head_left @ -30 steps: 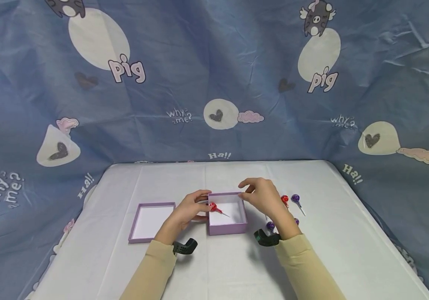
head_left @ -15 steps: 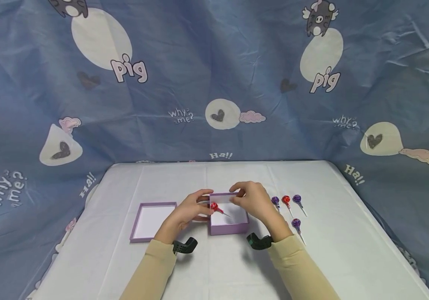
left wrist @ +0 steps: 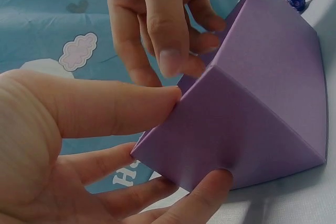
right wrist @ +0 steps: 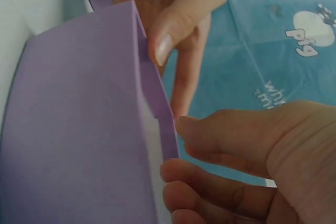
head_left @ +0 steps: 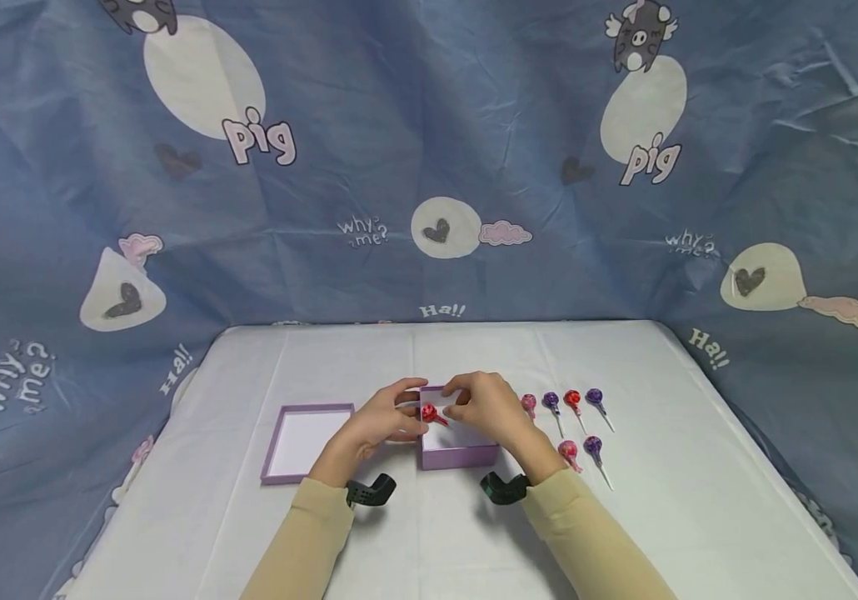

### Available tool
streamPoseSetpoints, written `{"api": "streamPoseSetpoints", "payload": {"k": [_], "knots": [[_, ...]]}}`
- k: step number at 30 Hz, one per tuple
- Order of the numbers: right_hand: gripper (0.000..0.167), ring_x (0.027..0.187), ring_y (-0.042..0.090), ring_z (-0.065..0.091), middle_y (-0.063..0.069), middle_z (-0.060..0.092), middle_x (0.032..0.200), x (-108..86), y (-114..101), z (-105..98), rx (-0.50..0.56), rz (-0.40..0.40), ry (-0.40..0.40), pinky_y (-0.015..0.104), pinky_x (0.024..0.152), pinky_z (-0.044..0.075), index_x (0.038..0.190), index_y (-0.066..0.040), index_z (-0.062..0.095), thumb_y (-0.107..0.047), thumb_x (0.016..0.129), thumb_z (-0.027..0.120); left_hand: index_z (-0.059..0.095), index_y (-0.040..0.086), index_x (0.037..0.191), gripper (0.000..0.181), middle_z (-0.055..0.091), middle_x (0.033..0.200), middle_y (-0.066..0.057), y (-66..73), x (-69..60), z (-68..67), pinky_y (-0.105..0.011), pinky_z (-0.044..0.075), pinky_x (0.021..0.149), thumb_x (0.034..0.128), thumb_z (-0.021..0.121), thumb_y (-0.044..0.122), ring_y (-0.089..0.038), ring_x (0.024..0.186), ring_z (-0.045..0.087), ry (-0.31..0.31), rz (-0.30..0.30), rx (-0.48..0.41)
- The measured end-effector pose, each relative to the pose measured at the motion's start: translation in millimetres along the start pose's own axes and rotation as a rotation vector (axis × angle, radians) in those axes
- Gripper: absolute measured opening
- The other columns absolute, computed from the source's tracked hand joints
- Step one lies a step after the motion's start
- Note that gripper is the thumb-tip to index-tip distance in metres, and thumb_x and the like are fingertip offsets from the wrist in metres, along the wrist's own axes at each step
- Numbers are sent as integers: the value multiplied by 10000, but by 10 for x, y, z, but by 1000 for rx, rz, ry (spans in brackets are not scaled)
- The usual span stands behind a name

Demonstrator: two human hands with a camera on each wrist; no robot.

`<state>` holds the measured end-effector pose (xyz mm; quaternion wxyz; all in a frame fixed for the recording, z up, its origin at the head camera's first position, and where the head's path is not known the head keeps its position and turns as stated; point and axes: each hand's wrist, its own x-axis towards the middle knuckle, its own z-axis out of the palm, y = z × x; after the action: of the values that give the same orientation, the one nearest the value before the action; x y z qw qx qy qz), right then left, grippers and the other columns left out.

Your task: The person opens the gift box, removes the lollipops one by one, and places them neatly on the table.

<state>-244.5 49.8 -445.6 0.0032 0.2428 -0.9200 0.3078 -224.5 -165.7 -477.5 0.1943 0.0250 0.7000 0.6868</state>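
Note:
A shallow purple box (head_left: 461, 458) with a white inside stands at the table's middle. My left hand (head_left: 383, 422) holds the box by its left wall, the thumb (left wrist: 126, 109) at the rim and other fingers against the outside. Inside, near the left wall, lies a red lollipop (head_left: 430, 413), its stick partly covered by my right hand. My right hand (head_left: 486, 408) is over the box, thumb and fingers apart and bent a little, beside that lollipop. Nothing shows between the fingers (right wrist: 210, 187) in the right wrist view, where the box wall hides the lollipop.
Left of the box lies a purple-rimmed lid (head_left: 309, 440), white side up. Several lollipops lie to the right, among them a pink lollipop (head_left: 568, 451), a purple lollipop (head_left: 593, 447) and a red lollipop (head_left: 573, 400). A patterned blue cloth (head_left: 429, 167) hangs behind the white table (head_left: 429, 542).
My right hand has moved left, from the box's right edge to over its inside near the red lollipop, uncovering lollipops on the table. My left hand keeps its hold on the box.

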Motion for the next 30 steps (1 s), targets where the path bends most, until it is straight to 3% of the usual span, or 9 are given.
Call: {"api": "streamPoseSetpoints", "payload": {"k": [7,18,30], "knots": [[237,648,81,581,-79,657,739,64,20,136,-1,-10,-38,301,580,487,1030,-145,777,-174,802,835,374,103,1548,838,373,1543,-212,25,-19,7,-481,573,881,817,724,-110,-403,1318,490,-4,2,-4],[256,661,68,579,-99,646,736,128,31,288,-34,-42,-71,289,579,484,1053,-190,777,-135,807,817,426,150,1519,802,441,1496,-188,-5,-6,-13,-430,591,841,819,737,-83,-347,1236,573,-2,7,6],[282,627,64,566,-121,635,726,160,31,448,-88,-51,-66,292,541,472,1038,-214,762,-155,771,833,379,70,1538,828,421,1509,-213,-33,21,-18,-424,590,844,810,713,-137,-412,1308,498,-20,11,-37]]}}
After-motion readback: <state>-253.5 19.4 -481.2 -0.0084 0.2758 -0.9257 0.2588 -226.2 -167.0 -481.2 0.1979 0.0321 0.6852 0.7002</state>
